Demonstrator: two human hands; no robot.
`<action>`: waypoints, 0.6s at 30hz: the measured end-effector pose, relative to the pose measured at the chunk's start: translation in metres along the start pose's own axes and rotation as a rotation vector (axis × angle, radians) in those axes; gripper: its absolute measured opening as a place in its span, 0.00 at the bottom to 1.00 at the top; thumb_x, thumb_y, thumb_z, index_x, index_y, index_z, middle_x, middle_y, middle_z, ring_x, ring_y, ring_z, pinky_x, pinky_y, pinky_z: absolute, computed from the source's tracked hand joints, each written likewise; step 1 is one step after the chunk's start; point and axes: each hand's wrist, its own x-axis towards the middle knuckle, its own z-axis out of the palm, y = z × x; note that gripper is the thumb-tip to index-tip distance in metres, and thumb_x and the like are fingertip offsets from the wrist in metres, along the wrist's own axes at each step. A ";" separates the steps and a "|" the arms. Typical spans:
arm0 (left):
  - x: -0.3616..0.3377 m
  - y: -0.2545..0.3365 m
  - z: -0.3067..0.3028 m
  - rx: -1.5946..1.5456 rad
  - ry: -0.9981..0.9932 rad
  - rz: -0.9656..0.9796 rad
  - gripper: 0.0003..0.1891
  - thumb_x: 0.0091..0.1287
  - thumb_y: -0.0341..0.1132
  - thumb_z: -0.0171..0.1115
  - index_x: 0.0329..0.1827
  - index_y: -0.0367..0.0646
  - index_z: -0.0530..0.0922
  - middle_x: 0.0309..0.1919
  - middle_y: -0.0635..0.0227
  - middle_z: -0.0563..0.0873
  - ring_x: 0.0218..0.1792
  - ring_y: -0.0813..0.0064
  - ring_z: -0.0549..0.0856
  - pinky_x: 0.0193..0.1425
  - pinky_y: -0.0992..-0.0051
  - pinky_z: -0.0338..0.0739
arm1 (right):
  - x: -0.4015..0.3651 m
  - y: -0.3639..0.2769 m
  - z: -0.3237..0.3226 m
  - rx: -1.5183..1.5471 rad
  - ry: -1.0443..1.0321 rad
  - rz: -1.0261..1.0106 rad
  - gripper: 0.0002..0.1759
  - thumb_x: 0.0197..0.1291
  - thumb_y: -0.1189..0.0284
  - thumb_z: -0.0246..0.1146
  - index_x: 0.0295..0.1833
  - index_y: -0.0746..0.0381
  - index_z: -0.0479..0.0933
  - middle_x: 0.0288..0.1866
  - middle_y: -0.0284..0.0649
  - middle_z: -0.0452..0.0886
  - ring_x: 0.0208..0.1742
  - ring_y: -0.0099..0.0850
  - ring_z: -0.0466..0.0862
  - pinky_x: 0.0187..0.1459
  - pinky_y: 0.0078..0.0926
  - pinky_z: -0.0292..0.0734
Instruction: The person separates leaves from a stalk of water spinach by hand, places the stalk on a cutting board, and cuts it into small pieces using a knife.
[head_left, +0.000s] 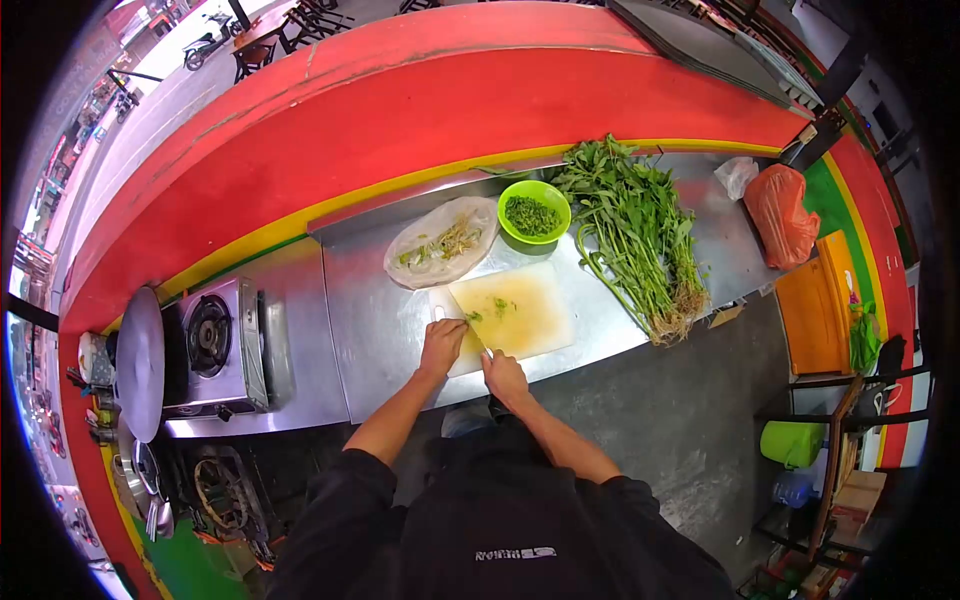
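Observation:
My left hand (441, 343) rests on the near left corner of a pale cutting board (520, 312), fingers pressed on a small bit of green stems (472, 317). My right hand (503, 374) grips a knife (483, 346) whose blade points toward those greens. Small chopped green bits lie on the board. Behind the board stands a green bowl (534, 211) of chopped greens. A large bundle of leafy greens with roots (640, 240) lies to the right on the steel counter (370, 320).
A plastic bag with scraps (441, 242) lies behind the board. A gas stove (215, 345) and a round lid (140, 362) stand at the left. An orange bag (781, 212) and a wooden stool (815, 310) sit at the right; a red wall runs behind the counter.

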 end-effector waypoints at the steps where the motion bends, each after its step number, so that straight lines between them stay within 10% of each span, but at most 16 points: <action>1: -0.001 0.000 0.000 -0.018 0.006 -0.001 0.09 0.64 0.29 0.63 0.45 0.44 0.87 0.46 0.70 0.88 0.50 0.69 0.85 0.56 0.64 0.73 | 0.001 0.001 0.002 0.034 0.018 0.001 0.28 0.73 0.53 0.55 0.42 0.72 0.79 0.33 0.67 0.83 0.38 0.64 0.85 0.43 0.58 0.81; 18: 0.001 -0.008 -0.002 -0.086 -0.003 0.060 0.08 0.63 0.27 0.63 0.42 0.41 0.87 0.45 0.65 0.90 0.49 0.63 0.87 0.56 0.62 0.75 | -0.012 0.010 -0.004 0.044 -0.020 -0.030 0.30 0.74 0.52 0.53 0.39 0.73 0.79 0.32 0.66 0.83 0.38 0.64 0.85 0.42 0.58 0.80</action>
